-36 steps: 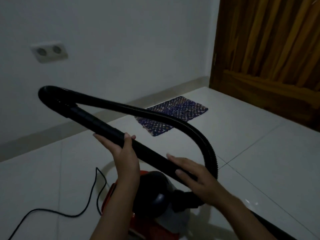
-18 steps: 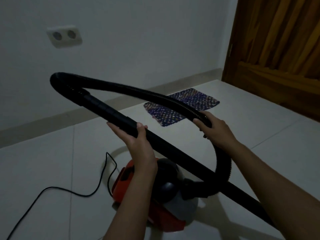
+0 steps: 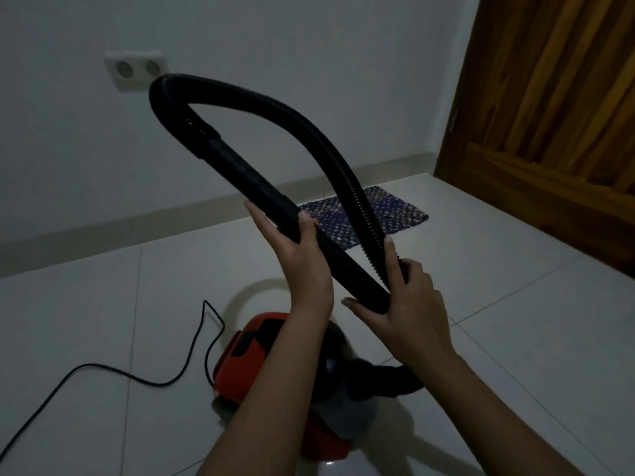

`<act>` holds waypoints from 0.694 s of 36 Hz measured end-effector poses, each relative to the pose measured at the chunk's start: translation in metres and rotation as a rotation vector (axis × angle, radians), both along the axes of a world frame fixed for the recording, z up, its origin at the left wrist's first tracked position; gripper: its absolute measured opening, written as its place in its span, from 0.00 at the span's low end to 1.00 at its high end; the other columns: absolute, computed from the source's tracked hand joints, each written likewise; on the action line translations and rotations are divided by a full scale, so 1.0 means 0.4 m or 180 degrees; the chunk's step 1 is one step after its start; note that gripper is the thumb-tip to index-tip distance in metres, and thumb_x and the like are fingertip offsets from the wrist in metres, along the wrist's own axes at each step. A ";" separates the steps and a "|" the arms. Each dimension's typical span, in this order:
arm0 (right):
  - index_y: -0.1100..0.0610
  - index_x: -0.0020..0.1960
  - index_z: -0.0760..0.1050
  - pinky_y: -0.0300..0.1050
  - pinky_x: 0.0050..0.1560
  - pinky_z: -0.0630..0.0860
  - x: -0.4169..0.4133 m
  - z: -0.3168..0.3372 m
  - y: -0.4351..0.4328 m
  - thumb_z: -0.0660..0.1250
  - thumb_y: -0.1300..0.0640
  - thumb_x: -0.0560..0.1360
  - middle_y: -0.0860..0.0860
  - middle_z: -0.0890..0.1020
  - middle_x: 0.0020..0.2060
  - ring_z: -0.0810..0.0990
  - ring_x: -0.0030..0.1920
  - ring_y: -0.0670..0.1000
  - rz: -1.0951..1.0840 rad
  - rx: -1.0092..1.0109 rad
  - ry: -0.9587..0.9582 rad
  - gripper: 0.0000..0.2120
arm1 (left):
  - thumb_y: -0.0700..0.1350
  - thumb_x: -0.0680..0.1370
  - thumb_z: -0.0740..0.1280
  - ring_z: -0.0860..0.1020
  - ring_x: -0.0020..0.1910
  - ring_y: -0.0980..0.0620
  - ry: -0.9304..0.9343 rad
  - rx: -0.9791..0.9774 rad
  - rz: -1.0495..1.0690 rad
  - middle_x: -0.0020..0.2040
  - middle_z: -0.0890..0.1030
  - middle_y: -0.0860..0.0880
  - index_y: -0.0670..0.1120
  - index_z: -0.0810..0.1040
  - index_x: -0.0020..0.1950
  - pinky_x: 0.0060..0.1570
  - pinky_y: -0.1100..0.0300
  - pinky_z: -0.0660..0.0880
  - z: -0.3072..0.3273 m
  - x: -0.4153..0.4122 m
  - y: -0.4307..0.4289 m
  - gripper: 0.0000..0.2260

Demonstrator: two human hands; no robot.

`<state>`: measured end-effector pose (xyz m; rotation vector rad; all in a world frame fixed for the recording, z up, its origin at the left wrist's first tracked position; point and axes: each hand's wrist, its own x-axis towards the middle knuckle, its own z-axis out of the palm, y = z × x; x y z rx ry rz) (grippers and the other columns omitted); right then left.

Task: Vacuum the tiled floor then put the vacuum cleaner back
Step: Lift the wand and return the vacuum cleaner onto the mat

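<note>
A red and black canister vacuum cleaner sits on the white tiled floor below my arms. Its black rigid tube slants up to the left and bends into a ribbed hose that arcs back down to the right. My left hand is closed around the middle of the tube. My right hand grips the tube's lower end together with the hose where they cross. The hose's lower run to the canister is partly hidden behind my right forearm.
The black power cord trails left across the tiles from the vacuum. A small patterned mat lies by the white wall's skirting. A double wall socket is on the wall; a wooden door stands at right.
The tube and hose loop have swung up to a steeper angle. My right hand moved from high on the hose down to the tube's lower end, pressing hose and tube together.
</note>
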<state>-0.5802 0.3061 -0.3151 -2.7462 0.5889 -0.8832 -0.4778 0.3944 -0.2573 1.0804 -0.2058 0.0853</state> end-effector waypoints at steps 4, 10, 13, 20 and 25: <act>0.49 0.77 0.50 0.48 0.39 0.75 0.015 -0.009 -0.008 0.57 0.30 0.68 0.56 0.76 0.50 0.76 0.43 0.55 0.0204 0.0050 -0.0170 0.44 | 0.50 0.75 0.64 0.64 0.73 0.42 -0.0081 -0.0010 0.0062 0.77 0.58 0.47 0.72 0.50 0.69 0.69 0.42 0.66 -0.007 0.004 0.004 0.31; 0.50 0.76 0.52 0.48 0.35 0.75 0.021 -0.027 -0.034 0.59 0.34 0.69 0.58 0.77 0.48 0.76 0.39 0.57 0.0399 -0.0030 -0.0110 0.41 | 0.46 0.77 0.66 0.75 0.64 0.47 -0.0005 0.0080 -0.0075 0.65 0.73 0.44 0.69 0.49 0.72 0.65 0.46 0.72 -0.029 -0.008 0.033 0.34; 0.49 0.76 0.51 0.49 0.37 0.75 0.027 -0.030 -0.043 0.59 0.34 0.69 0.58 0.76 0.49 0.76 0.41 0.58 0.0460 0.0009 -0.0053 0.41 | 0.43 0.80 0.61 0.79 0.56 0.54 -0.0136 0.0211 -0.0236 0.55 0.79 0.47 0.59 0.54 0.75 0.62 0.55 0.74 -0.047 -0.002 0.080 0.27; 0.49 0.76 0.52 0.52 0.39 0.76 0.042 -0.035 -0.054 0.60 0.34 0.68 0.59 0.75 0.50 0.76 0.43 0.59 0.0449 0.0044 -0.0078 0.41 | 0.49 0.80 0.60 0.74 0.65 0.46 0.0334 0.2565 -0.0145 0.65 0.76 0.44 0.46 0.72 0.68 0.66 0.51 0.70 -0.322 0.107 0.313 0.17; 0.49 0.76 0.53 0.52 0.40 0.76 0.046 -0.045 -0.046 0.61 0.35 0.68 0.58 0.76 0.50 0.77 0.44 0.58 0.0476 -0.0005 -0.0164 0.41 | 0.53 0.80 0.58 0.69 0.69 0.44 0.0837 0.3250 -0.0446 0.71 0.70 0.43 0.43 0.67 0.72 0.66 0.54 0.65 -0.471 0.127 0.387 0.22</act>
